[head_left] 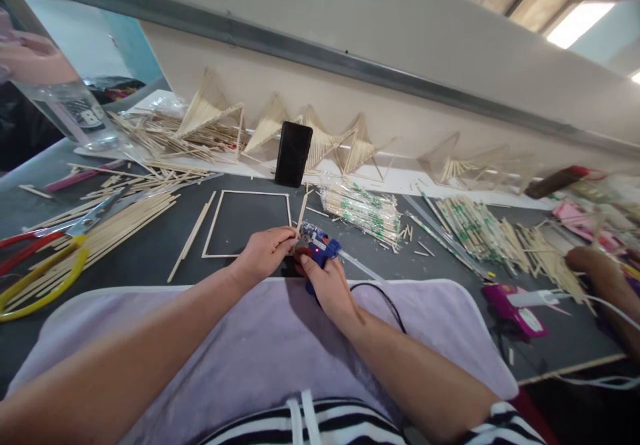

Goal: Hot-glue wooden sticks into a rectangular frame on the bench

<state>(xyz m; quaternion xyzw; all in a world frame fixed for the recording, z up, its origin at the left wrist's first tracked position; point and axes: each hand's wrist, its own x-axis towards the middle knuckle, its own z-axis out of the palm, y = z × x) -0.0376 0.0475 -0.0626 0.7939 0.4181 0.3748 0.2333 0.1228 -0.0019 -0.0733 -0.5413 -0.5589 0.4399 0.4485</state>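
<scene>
My right hand (327, 278) is wrapped round a blue hot glue gun (320, 245), with a clear glue stick (363, 265) out of its back and a small red light on its side. Pinched in my left hand (265, 251) is a thin wooden stick (302, 211), tilted nearly upright right at the front of the glue gun. The nozzle tip is hidden by my fingers. A square frame of thin sticks (253, 193) lies flat on the dark table just beyond my left hand. Two loose sticks (193, 235) lie left of it.
Scissors (75, 228) lie on stick piles (120, 221) at left, near a bottle (60, 85). A phone (293, 153) leans before twisted stick models (325, 141). Bagged sticks (360, 211) lie right of centre. A purple power bank-like box (515, 311) and another person's arm (607, 285) are at right.
</scene>
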